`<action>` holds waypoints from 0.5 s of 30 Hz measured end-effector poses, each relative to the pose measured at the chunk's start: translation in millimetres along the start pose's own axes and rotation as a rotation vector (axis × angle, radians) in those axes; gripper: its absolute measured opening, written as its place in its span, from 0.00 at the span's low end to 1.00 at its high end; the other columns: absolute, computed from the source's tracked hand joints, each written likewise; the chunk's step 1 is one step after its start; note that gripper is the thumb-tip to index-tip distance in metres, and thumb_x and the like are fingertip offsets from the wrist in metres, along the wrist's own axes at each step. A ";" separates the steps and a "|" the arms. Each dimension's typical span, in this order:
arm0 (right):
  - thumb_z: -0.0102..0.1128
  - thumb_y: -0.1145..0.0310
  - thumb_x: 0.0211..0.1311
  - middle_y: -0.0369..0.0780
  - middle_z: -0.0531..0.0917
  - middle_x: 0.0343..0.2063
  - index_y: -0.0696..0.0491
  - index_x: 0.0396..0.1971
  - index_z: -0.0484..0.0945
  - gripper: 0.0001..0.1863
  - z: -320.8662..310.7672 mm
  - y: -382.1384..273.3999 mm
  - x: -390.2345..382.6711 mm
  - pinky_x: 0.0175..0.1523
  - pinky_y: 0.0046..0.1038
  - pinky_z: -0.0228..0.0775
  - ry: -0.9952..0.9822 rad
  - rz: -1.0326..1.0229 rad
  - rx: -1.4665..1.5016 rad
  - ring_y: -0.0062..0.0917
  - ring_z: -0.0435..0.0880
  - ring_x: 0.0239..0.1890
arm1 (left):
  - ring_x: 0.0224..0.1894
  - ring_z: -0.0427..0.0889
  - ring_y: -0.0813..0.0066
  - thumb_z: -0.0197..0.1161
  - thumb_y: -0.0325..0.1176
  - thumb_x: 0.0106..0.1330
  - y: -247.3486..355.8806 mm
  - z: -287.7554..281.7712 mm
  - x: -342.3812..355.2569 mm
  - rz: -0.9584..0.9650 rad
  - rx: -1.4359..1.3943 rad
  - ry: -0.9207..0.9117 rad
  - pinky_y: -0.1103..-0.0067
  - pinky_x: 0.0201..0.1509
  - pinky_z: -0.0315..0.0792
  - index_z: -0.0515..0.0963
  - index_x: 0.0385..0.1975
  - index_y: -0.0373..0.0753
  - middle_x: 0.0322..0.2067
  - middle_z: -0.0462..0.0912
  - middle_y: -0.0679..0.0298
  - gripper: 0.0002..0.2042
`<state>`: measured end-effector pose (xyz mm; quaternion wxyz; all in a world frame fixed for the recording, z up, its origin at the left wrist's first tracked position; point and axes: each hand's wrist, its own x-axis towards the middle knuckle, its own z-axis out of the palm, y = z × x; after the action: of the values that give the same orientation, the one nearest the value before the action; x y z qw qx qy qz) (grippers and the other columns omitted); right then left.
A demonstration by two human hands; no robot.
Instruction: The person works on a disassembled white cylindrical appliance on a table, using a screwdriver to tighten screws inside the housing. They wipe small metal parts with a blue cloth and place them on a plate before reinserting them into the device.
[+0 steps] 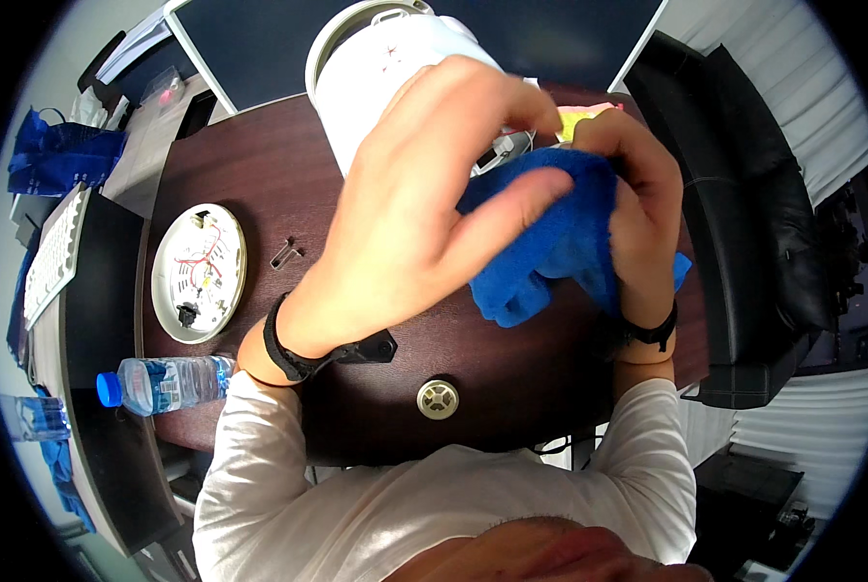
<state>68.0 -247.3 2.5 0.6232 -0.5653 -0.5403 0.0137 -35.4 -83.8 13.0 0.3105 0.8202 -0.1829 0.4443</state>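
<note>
My left hand [419, 194] arches over a blue cloth [516, 272] at centre, thumb extended across it and apart from the bent index finger; its other fingers are partly hidden. My right hand [642, 209] grips the cloth's right part with curled fingers. Just behind them stands a white cylindrical appliance body [361, 82] with a rim on top. Between the hands and it, small metal parts and wires [502, 150] are partly visible, beside a yellow item [579, 118].
On the dark wooden table [220, 165] lie an oval base with wiring [201, 272], a small metal part [286, 252], a black object [371, 346], a round cream disc [438, 398] and a water bottle [177, 384]. A keyboard [53, 252] is left; a black sofa [735, 223] right.
</note>
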 end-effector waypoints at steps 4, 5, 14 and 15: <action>0.52 0.74 0.60 0.33 0.75 0.28 0.58 0.32 0.74 0.04 0.0 -1.2 -0.9 0.34 0.15 0.62 -0.062 0.041 0.199 0.12 0.71 0.29 | 0.35 0.81 0.64 0.68 0.28 0.55 -4.4 -2.8 0.2 -0.020 -0.125 -0.132 0.75 0.42 0.73 0.79 0.31 0.30 0.31 0.82 0.56 0.09; 0.51 0.74 0.60 0.33 0.75 0.28 0.58 0.32 0.74 0.05 -0.6 -1.3 -1.0 0.35 0.15 0.62 -0.071 0.058 0.216 0.12 0.71 0.30 | 0.35 0.81 0.64 0.68 0.28 0.55 -4.2 -3.1 -0.7 -0.015 -0.145 -0.140 0.76 0.41 0.72 0.79 0.31 0.30 0.30 0.82 0.56 0.09; 0.53 0.65 0.59 0.37 0.77 0.33 0.59 0.38 0.75 0.14 -12.6 8.5 2.9 0.41 0.18 0.68 -0.374 0.207 0.421 0.17 0.75 0.35 | 0.27 0.76 0.70 0.64 0.31 0.61 -9.3 -8.9 2.7 -0.072 -0.322 -0.207 0.79 0.33 0.68 0.77 0.27 0.32 0.25 0.78 0.60 0.09; 0.53 0.64 0.60 0.36 0.77 0.33 0.59 0.38 0.75 0.14 -12.4 9.9 2.6 0.41 0.18 0.68 -0.353 0.229 0.353 0.17 0.76 0.35 | 0.27 0.76 0.71 0.65 0.31 0.61 -8.4 -7.8 1.9 -0.097 -0.276 -0.172 0.79 0.33 0.68 0.77 0.26 0.32 0.26 0.78 0.60 0.08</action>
<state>83.5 -250.6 -0.1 0.6027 -0.4942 -0.5622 0.2764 -34.4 -72.4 14.9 0.4244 0.8127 -0.2282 0.3277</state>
